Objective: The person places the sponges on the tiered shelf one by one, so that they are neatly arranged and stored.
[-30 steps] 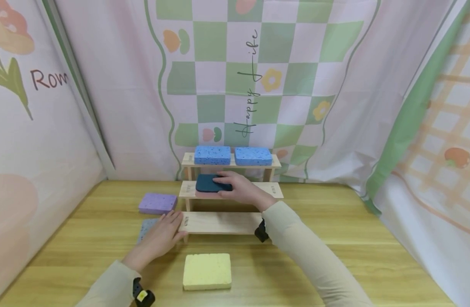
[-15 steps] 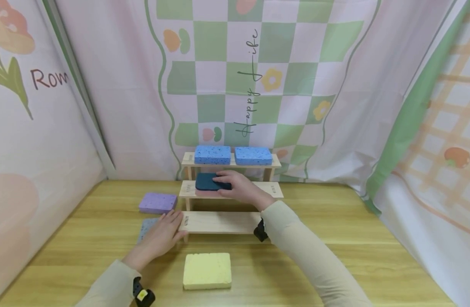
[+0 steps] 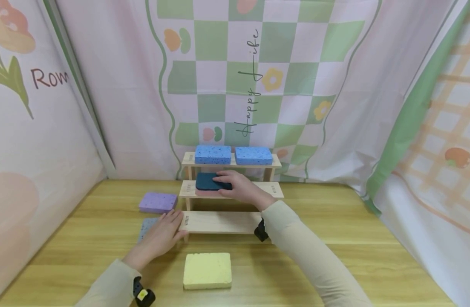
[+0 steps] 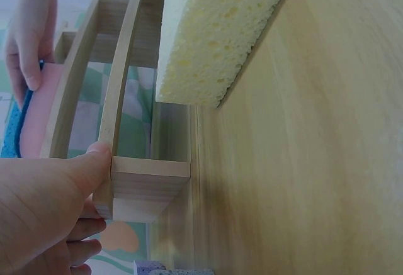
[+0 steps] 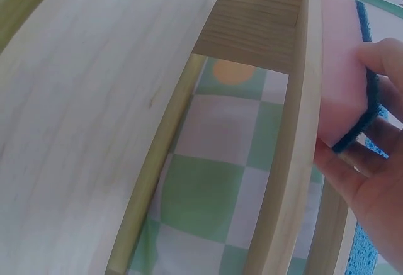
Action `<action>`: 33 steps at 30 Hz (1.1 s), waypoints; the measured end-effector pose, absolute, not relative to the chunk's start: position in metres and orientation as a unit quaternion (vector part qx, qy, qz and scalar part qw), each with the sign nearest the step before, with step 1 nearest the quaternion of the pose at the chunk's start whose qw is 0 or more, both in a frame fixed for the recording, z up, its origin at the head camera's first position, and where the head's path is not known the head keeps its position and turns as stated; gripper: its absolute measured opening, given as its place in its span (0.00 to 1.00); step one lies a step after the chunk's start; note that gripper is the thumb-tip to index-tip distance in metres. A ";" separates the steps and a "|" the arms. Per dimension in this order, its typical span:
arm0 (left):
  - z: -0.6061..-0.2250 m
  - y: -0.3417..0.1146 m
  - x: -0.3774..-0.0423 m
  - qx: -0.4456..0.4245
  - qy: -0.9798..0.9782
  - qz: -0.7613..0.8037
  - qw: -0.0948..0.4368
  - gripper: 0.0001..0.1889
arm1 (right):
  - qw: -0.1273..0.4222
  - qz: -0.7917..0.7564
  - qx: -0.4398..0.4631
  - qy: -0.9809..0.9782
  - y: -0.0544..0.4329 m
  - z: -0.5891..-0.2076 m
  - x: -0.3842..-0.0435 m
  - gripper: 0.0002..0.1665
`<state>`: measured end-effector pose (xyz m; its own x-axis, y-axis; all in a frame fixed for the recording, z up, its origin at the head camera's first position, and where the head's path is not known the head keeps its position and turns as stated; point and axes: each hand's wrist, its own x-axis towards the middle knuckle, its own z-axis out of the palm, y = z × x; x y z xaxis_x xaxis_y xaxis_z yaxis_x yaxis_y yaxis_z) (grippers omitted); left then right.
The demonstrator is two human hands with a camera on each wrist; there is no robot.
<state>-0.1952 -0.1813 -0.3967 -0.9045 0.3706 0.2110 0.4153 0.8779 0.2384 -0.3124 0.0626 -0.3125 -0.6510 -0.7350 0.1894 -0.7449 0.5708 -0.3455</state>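
A scouring sponge (image 3: 208, 182), pink foam with a dark teal scrub side up, lies on the middle tier of a three-tier wooden rack (image 3: 223, 222). My right hand (image 3: 240, 187) holds its right end; in the right wrist view finger and thumb sit on either side of the pink foam (image 5: 343, 61). My left hand (image 3: 163, 232) grips the left end of the rack's lowest board, its thumb on the board's edge and fingers curled beside it in the left wrist view. Two speckled blue sponges (image 3: 213, 154) rest side by side on the top tier.
A yellow sponge (image 3: 207, 270) lies on the table (image 3: 357, 256) in front of the rack. Left of the rack are a purple sponge (image 3: 158, 202) and a grey speckled sponge (image 3: 146, 228), partly hidden by my left hand. A patterned curtain (image 3: 242, 76) hangs behind.
Almost nothing differs: the scouring sponge's scrub side sits very slightly higher in the head view than a second ago. Both hands keep their places.
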 end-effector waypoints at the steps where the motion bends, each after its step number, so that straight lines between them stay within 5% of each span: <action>1: -0.397 -0.181 -0.195 -0.203 -0.966 -0.140 0.079 0.30 | 0.011 0.201 0.417 -0.886 0.063 -0.313 -0.313 0.26; 33: -0.399 -0.182 -0.196 -0.206 -0.965 -0.140 0.082 0.31 | 0.019 0.257 0.411 -0.874 0.070 -0.318 -0.312 0.26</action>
